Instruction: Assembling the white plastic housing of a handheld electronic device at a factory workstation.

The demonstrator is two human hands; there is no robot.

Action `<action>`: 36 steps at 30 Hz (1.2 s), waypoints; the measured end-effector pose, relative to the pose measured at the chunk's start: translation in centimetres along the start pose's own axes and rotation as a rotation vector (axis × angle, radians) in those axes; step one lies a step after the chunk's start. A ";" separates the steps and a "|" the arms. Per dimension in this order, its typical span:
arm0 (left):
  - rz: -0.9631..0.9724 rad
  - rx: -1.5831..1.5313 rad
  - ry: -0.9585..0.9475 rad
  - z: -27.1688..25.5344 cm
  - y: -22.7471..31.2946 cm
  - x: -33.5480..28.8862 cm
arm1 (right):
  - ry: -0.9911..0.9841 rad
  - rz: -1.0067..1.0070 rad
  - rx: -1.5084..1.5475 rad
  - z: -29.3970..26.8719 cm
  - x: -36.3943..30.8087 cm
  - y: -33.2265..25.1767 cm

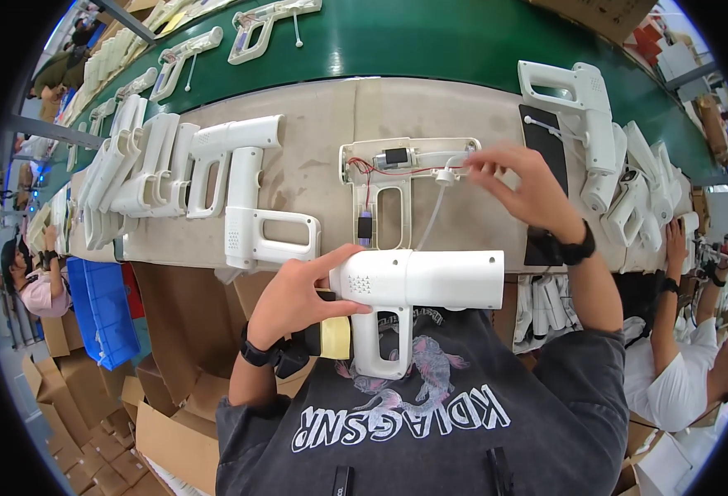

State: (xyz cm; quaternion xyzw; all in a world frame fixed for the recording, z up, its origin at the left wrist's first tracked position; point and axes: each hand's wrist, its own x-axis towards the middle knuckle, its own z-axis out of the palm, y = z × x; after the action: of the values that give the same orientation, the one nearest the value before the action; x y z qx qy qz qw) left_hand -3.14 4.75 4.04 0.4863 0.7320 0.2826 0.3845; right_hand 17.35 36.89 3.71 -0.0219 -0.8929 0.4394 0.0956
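My left hand grips the rear end of a white gun-shaped plastic housing, held in front of my chest with its handle pointing toward me. Beyond it on the worktable lies an open housing half, with red wires, a small motor and a clear tube inside. A white cap with a thin tube hangs over that half's near side. My right hand is at its right end; motion blurs the fingers, so I cannot tell whether they hold anything.
Stacked white housing shells stand at the left, and more housings lie at the right beside a black mat. Behind the table runs a green conveyor carrying open housings. A blue bin and cardboard boxes stand at the left. Co-workers sit on both sides.
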 end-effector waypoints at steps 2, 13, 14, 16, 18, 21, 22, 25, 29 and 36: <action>-0.048 0.013 -0.010 -0.1 0.4 0.0 | 0.177 0.025 -0.314 1.5 0.6 1.4; -0.107 0.000 0.026 -0.2 0.4 -0.6 | 0.167 -0.066 -0.452 4.3 1.7 2.7; -0.119 0.014 0.021 -0.3 0.5 -0.6 | 0.169 -0.086 -0.485 4.2 1.8 2.7; -0.132 0.026 0.016 -0.2 0.4 -0.5 | 0.186 -0.114 -0.533 4.5 2.0 3.1; -0.088 0.008 0.040 0.0 0.0 -0.4 | 0.204 -0.143 -0.583 4.6 2.1 3.3; -0.129 0.027 0.008 -0.3 0.4 -0.2 | 0.198 -0.189 -0.604 4.3 2.2 3.5; -0.130 0.025 0.008 -0.2 0.3 -0.1 | 0.167 -0.173 -0.601 4.3 2.2 3.6; -0.117 0.011 0.018 -0.1 0.1 0.0 | 0.107 -0.160 -0.615 3.9 2.4 3.9; -0.134 0.023 0.014 -0.1 0.2 0.0 | 0.061 -0.145 -0.611 3.7 2.8 3.9; -0.123 -0.013 0.028 0.0 0.0 -0.2 | 0.040 -0.162 -0.650 3.5 3.5 3.1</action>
State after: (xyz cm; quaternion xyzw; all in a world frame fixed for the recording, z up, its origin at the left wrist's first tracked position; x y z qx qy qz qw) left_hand -3.07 4.58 4.13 0.4341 0.7639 0.2698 0.3939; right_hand 13.13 36.47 -0.29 0.0110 -0.9832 0.1219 0.1358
